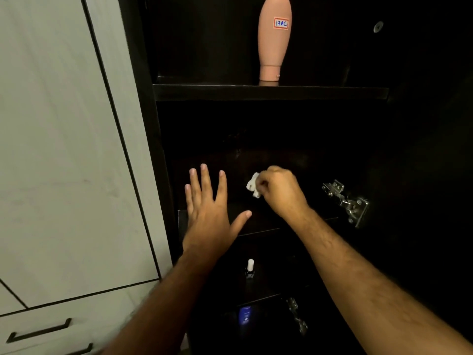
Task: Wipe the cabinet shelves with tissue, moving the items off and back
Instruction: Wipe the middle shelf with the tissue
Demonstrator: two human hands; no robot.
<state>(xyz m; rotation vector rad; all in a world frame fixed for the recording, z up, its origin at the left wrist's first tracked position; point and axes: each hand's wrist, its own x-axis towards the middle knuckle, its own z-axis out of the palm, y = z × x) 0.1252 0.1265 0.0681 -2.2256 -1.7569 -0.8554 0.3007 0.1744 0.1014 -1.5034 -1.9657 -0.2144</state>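
**Sam:** What is in the hands?

**Me:** I see the right hand (279, 190) with its fingers curled round a small wad of white tissue (253, 185). The tissue pokes out on the left side of the fist. It is down by the middle shelf (256, 226) of the dark cabinet (143, 73), but I cannot tell if it touches the wood.

**Sam:** And the other hand?

**Me:** The left hand (210, 213) is flat, with its fingers straight and spread apart. It holds nothing. It is over the left part of the same shelf, just beside the right hand.

**Sam:** What else is in the cabinet?

**Me:** On the top shelf (268, 92), far up, I see a pink bottle (273, 39) standing on its cap. It has a small sticker (280, 23) with writing on it. Lower down, near me, a little nail polish bottle (250, 269) with a white cap stands on a shelf. Under that is a blue bottle (245, 316), too dim to make out well.

**Sam:** Anything on the sides?

**Me:** A shiny metal hinge (345, 201) sits on the right. Another hinge (297, 316) is lower down. On the left are white cupboard doors (64, 149) and a drawer with a dark handle (38, 331).
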